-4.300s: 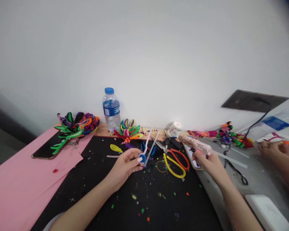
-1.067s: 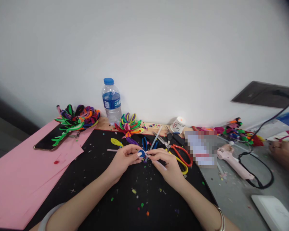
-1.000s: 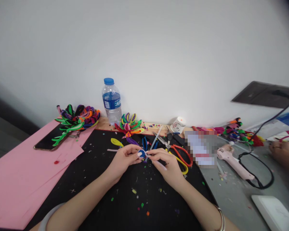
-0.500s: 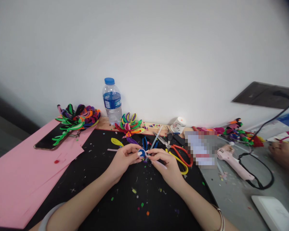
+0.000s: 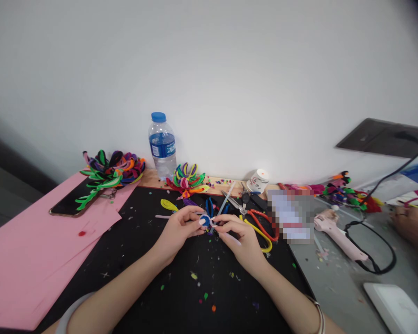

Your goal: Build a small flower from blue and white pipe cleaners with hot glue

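Observation:
My left hand (image 5: 184, 227) pinches a small blue pipe-cleaner coil (image 5: 205, 220) between thumb and fingers, over the black mat. My right hand (image 5: 239, 234) pinches a pale lilac pipe cleaner (image 5: 212, 223) at the coil's right edge, where it curves around the blue. My fingers hide part of both pieces. Just beyond them lie a yellow pipe-cleaner loop (image 5: 168, 204) and blue loops (image 5: 209, 207). Red-handled scissors (image 5: 261, 221) rest right of my right hand, beside a bent yellow pipe cleaner (image 5: 264, 237).
A water bottle (image 5: 163, 150) stands by the wall between bundles of coloured pipe-cleaner loops (image 5: 118, 171). A phone (image 5: 68, 199) lies on pink paper (image 5: 38, 250). To the right are a paper cup (image 5: 258, 181), a corded pink glue gun (image 5: 339, 235) and another person's hand (image 5: 411, 225).
Both hands stay almost in place, with the lilac pipe cleaner shifting slightly around the blue coil. The other person's hand at the right edge has moved a little.

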A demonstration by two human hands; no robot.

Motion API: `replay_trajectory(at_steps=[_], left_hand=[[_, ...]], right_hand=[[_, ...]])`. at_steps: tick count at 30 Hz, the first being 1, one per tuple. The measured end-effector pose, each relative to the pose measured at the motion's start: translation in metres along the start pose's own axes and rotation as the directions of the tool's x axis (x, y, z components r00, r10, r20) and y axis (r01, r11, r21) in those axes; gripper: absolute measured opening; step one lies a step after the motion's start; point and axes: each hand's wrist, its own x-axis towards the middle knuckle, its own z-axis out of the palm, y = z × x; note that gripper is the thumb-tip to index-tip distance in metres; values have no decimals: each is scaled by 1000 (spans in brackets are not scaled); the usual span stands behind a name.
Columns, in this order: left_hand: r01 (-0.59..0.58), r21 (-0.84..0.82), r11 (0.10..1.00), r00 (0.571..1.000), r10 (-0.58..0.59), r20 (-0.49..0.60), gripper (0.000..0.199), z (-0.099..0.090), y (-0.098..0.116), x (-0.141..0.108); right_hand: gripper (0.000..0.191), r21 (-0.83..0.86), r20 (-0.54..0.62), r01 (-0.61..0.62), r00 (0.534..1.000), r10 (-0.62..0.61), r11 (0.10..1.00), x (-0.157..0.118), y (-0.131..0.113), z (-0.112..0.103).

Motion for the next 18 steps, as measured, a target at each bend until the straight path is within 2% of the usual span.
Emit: replay_trajectory(at_steps=[18], left_hand=[[-16,12,1000,1000,16,9,20,0,-2,0]], right_hand=[[15,-19,-3,3,1000,-4,1000,0,0,-1]])
